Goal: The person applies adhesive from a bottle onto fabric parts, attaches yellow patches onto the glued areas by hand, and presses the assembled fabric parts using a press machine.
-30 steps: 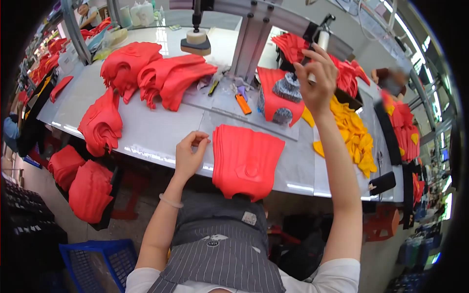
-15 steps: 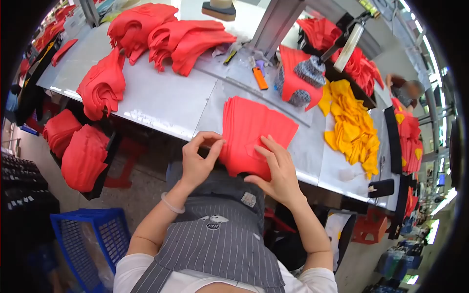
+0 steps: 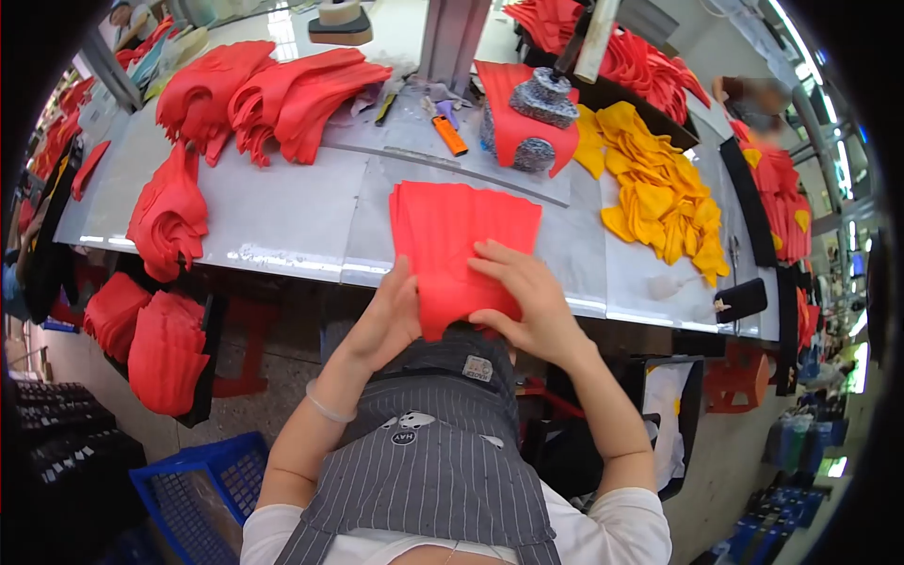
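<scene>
A stack of red cut pieces (image 3: pixel 466 212), thin, flexible and layered like cloth or leather, overhangs the front edge of the worktable. My right hand (image 3: pixel 527 306) grips its lower right side, fingers spread on top and thumb at the bottom edge. Against the left edge is my left hand (image 3: pixel 388 320), closed along the side of the stack with its fingertips partly hidden. Further back on the table stands a grey speckled block (image 3: pixel 546 99) with a red piece draped over it. An orange-handled cutter (image 3: pixel 449 136) lies left of that block.
Red bundles (image 3: pixel 301 94) lie at the back left, and yellow pieces (image 3: pixel 659 179) are heaped on the right. A phone (image 3: pixel 741 301) rests near the right front edge. More red stacks (image 3: pixel 168 353) sit in a low bin; a blue crate (image 3: pixel 202 494) stands on the floor.
My left hand has gone from a pinch at the stack's left edge to lying along that side. The stack now sits straighter. The camera view has shifted slightly.
</scene>
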The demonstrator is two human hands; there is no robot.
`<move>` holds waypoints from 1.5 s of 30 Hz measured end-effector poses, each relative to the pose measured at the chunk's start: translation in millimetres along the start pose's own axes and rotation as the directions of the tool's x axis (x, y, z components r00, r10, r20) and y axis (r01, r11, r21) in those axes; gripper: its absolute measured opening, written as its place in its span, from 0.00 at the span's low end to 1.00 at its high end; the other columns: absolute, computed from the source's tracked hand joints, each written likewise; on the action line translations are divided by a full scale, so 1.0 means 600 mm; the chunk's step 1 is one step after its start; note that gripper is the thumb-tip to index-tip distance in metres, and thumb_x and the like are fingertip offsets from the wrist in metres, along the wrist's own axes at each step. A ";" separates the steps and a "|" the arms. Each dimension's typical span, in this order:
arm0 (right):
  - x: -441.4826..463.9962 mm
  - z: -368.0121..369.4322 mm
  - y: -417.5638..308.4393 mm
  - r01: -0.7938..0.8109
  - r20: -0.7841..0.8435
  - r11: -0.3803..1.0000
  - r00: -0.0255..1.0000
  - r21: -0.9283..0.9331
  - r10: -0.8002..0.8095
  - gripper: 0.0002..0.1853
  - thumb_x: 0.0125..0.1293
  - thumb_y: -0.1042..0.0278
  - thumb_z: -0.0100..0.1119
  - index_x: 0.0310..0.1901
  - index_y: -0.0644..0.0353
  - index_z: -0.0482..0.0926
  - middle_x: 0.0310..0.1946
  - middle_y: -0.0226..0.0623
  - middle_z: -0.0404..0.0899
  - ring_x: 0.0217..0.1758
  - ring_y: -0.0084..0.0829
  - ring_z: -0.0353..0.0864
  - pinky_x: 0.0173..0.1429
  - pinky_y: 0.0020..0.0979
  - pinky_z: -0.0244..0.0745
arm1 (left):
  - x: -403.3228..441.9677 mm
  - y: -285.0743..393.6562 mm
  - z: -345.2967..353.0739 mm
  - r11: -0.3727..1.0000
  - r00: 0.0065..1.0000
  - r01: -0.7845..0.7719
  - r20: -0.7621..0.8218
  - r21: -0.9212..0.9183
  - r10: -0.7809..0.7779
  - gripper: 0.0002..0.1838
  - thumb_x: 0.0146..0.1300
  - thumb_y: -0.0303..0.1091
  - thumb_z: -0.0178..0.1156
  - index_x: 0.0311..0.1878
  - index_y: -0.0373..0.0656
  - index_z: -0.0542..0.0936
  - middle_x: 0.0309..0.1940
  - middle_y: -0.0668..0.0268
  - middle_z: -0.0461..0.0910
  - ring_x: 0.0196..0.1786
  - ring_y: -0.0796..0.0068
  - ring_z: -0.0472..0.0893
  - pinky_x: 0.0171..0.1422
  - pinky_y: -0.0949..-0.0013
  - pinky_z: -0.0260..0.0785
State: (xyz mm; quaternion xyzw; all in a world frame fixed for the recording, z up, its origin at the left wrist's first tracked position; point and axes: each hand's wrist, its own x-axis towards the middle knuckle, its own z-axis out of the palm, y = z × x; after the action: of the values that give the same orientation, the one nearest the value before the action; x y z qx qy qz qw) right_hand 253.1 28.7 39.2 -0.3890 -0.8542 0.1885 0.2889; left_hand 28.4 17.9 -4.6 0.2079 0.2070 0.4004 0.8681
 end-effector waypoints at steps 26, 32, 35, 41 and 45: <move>-0.173 -0.109 0.137 -0.243 -0.481 0.736 0.622 0.632 0.618 0.13 0.74 0.63 0.51 0.51 0.59 0.63 0.46 0.42 0.80 0.48 0.24 0.77 0.52 0.27 0.69 | 0.030 -0.047 0.008 0.911 0.942 -0.142 -0.230 0.387 0.244 0.23 0.64 0.29 0.60 0.61 0.34 0.70 0.55 0.61 0.78 0.58 0.73 0.77 0.63 0.69 0.67; -0.103 -0.045 0.061 -0.108 -0.245 0.460 0.728 0.881 0.641 0.09 0.68 0.64 0.57 0.42 0.57 0.70 0.37 0.34 0.80 0.40 0.21 0.77 0.46 0.26 0.69 | 0.035 -0.051 0.011 0.867 0.928 -0.180 -0.212 0.464 0.307 0.26 0.58 0.26 0.66 0.59 0.33 0.71 0.53 0.59 0.79 0.56 0.74 0.78 0.62 0.69 0.68; -0.078 -0.022 0.048 -0.134 -0.230 0.457 0.721 0.879 0.653 0.12 0.66 0.63 0.60 0.44 0.60 0.73 0.35 0.32 0.77 0.37 0.21 0.75 0.43 0.25 0.70 | 0.037 -0.050 0.011 0.866 0.931 -0.174 -0.207 0.469 0.300 0.26 0.58 0.26 0.66 0.59 0.33 0.71 0.53 0.58 0.79 0.55 0.73 0.78 0.62 0.69 0.69; -0.052 -0.022 0.026 -0.203 -0.330 0.766 0.814 0.609 0.478 0.14 0.63 0.65 0.64 0.43 0.64 0.73 0.35 0.34 0.76 0.36 0.24 0.78 0.38 0.27 0.74 | 0.035 -0.051 0.010 0.875 0.930 -0.181 -0.212 0.448 0.301 0.24 0.59 0.25 0.66 0.58 0.32 0.72 0.52 0.58 0.79 0.55 0.73 0.78 0.61 0.69 0.70; -0.041 -0.035 0.022 -0.119 -0.356 0.954 0.909 0.274 0.215 0.16 0.59 0.66 0.68 0.42 0.66 0.74 0.33 0.36 0.75 0.35 0.26 0.79 0.37 0.26 0.74 | 0.036 -0.052 0.003 0.876 0.931 -0.185 -0.207 0.446 0.302 0.23 0.59 0.25 0.66 0.58 0.32 0.72 0.51 0.59 0.79 0.53 0.74 0.79 0.60 0.69 0.72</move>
State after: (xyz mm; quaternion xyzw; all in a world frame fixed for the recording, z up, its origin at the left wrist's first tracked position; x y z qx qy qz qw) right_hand 287.2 20.0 39.6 -0.4514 -0.7146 0.2378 0.4785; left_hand 61.2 16.2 -23.4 0.3571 0.3764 0.4780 0.7088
